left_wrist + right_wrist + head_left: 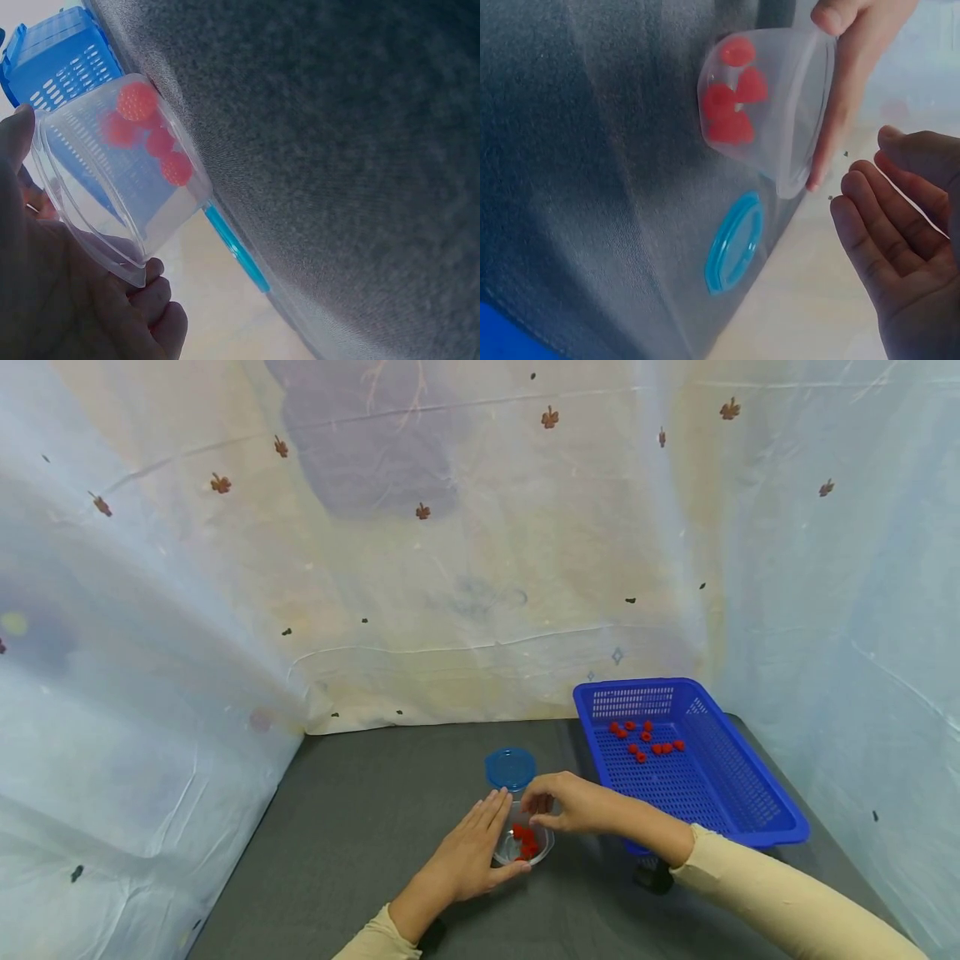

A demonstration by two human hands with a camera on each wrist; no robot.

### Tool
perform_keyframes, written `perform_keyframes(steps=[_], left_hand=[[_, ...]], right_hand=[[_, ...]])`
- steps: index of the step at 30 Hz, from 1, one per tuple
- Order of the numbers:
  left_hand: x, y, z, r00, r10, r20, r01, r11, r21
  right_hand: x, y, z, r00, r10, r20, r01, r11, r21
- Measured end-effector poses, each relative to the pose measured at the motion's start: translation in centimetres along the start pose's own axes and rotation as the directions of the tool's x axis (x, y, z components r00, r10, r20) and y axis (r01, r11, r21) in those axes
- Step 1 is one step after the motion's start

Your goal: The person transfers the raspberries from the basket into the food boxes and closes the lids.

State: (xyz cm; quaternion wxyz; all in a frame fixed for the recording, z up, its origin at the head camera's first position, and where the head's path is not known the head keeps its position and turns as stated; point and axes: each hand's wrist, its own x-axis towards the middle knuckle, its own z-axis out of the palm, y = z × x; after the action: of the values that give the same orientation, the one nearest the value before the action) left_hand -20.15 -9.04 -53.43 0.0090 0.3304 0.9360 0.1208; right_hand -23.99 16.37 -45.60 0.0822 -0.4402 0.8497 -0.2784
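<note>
1. Height and nearness matter most here: the right hand (573, 806) hangs over the far right part of the mouth of the clear container (772, 146), and the red raspberry-like pieces (527, 841) lie at the bottom, below its fingers and a little toward the person.
2. Right fingers: loosely bent, the thumb standing apart from them, with a gap that shows plainly in the right wrist view; nothing is seen in their hold.
3. The left hand (468, 856) has mostly straight fingers along the container's left and far side, thumb spread toward its near side; it touches the rim and seems to steady the container rather than clutch it.
4. The container stands upright on the grey surface (360, 827), at the hands (rounded, so it offers no clear long axis).
5. The blue basket (750, 781) sits to the right, its long axis running from far left to near right. The right hand is the nearer one to it, the right forearm (656, 828) crossing its near edge; more red pieces (657, 748) lie toward the basket's far end.
6. The blue lid (511, 769) lies just beyond the container, held by neither hand.
</note>
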Motion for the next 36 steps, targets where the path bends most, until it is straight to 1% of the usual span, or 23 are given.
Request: perform_keyframes(steps=[5,10,15,22,29,36], left_hand=[[0.0,0.1,0.0,1.000,-0.003,0.001,0.003,1.000,-0.001],[0.1,0.1,-0.1,1.000,-0.010,0.002,0.010,1.000,-0.005],[0.1,0.1,-0.1,1.000,-0.015,0.004,0.015,1.000,-0.006],[0.0,0.1,-0.1,1.000,-0.020,0.009,0.020,1.000,-0.011],[0.0,0.1,0.0,1.000,-0.017,0.012,0.018,1.000,-0.008],[-0.1,0.0,0.1,1.000,-0.002,-0.009,0.002,1.000,-0.003]], right_hand=[[-0.4,0.1,-0.9,0.999,0.005,-0.040,-0.006,1.000,-0.013],[-0.9,0.5,-2.3,0.995,0.028,-0.095,-0.029,1.000,-0.006],[-1.6,0.9,-4.2,0.984,0.060,-0.165,-0.064,0.998,-0.019],[-2.8,2.0,-6.2,0.966,0.096,-0.239,-0.110,0.993,-0.048],[-3.9,3.5,-7.2,0.943,0.143,-0.300,-0.170,0.983,-0.068],[-4.6,4.9,-7.6,0.932,0.152,-0.330,-0.188,0.979,-0.081]])
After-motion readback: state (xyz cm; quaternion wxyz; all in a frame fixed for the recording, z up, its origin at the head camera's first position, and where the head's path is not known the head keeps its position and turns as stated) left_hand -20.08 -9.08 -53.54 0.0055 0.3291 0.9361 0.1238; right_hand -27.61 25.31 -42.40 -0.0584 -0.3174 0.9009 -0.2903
